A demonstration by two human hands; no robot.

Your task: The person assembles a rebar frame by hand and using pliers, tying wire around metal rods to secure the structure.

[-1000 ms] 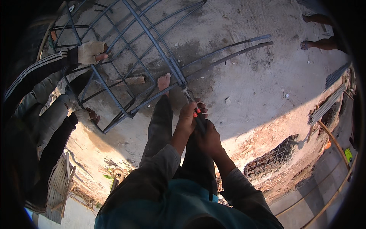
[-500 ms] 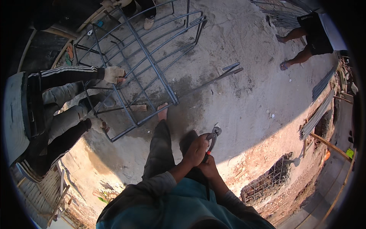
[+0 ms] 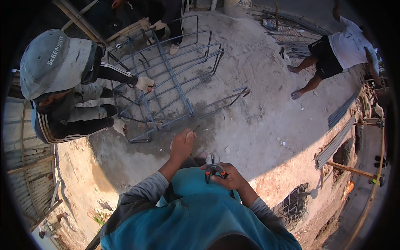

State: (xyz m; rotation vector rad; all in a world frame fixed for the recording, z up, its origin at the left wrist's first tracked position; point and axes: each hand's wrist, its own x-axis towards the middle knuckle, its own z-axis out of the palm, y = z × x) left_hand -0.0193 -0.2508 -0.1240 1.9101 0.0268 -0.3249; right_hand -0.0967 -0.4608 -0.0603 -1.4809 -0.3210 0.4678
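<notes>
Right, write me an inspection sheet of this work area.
Surface: rough ground, part shaded, part sunlit.
Things in hand: pincers and what looks like thin wire.
Clutter: stacked metal rods at right; bucket at the top.
Hands: left hand closed, seemingly on the wire; right hand holding the pincers.
Cables: nothing seen.
Surroundings: steel cage ahead; capped co-worker beside it at left; person in white shirt at upper right.

Teal shirt (image 3: pixel 196 221) worn, marked w/ faint dk. creases or stains approx. mid-front. L sleeve (image 3: pixel 146 189) & R sleeve (image 3: pixel 268 214) seen in grey, shaded dkr. twd. shoulders; ends pushed up above wrists. L hand (image 3: pixel 182 144) & R hand (image 3: pixel 232 177) left bare.
</notes>
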